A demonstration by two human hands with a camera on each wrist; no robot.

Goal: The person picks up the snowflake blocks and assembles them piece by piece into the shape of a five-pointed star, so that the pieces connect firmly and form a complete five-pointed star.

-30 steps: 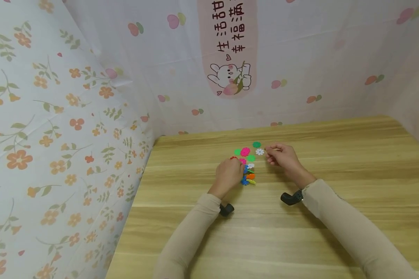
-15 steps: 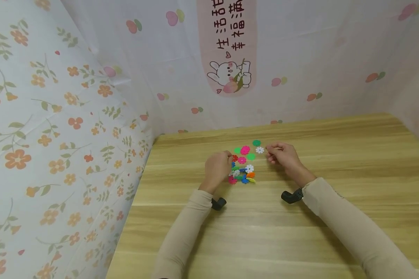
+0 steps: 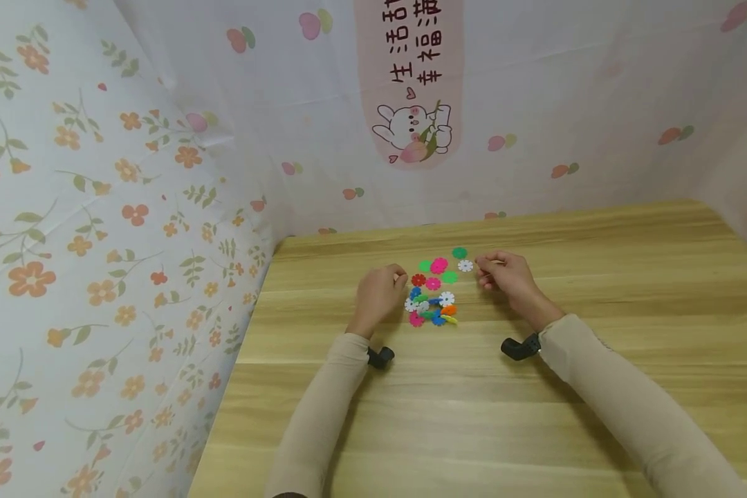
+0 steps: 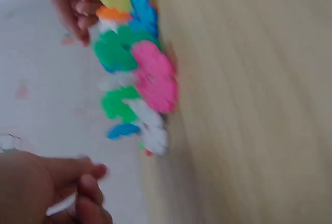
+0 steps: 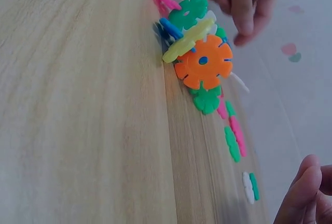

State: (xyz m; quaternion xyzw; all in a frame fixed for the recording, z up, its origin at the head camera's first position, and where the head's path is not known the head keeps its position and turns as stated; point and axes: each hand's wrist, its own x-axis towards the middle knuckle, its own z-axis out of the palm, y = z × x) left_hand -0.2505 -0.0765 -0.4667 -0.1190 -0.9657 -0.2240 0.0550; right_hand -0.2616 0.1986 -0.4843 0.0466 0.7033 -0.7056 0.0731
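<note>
A joined cluster of notched flower discs (image 3: 427,315) sits on the wood-grain counter (image 3: 448,415) near the centre of the head view, its long axis running roughly across the frame, from a white disc (image 3: 410,304) at the left to a yellow disc (image 5: 185,42) at the right. Its pieces tilt various ways: in the right wrist view an orange disc (image 5: 213,71) turns its broad face to the camera while the yellow one slants up to the right; in the left wrist view a pink disc (image 4: 155,79) leans, its long axis sloping down to the right. Just above the cluster in the head view, loose discs (image 3: 432,283) lie flat, scattered toward the upper right. The left hand (image 3: 378,296) is just beside the cluster's left end, its fingertips toward the upper right, its grip loosely curled and holding nothing visible. The right hand (image 3: 509,280) points left, near a white loose disc (image 3: 465,265); its grip is also relaxed and bent, with nothing seen in it. The left forearm (image 3: 320,415) rises from the bottom centre, leaning right; the right forearm (image 3: 641,404) slants from the lower right corner to the upper left.
</note>
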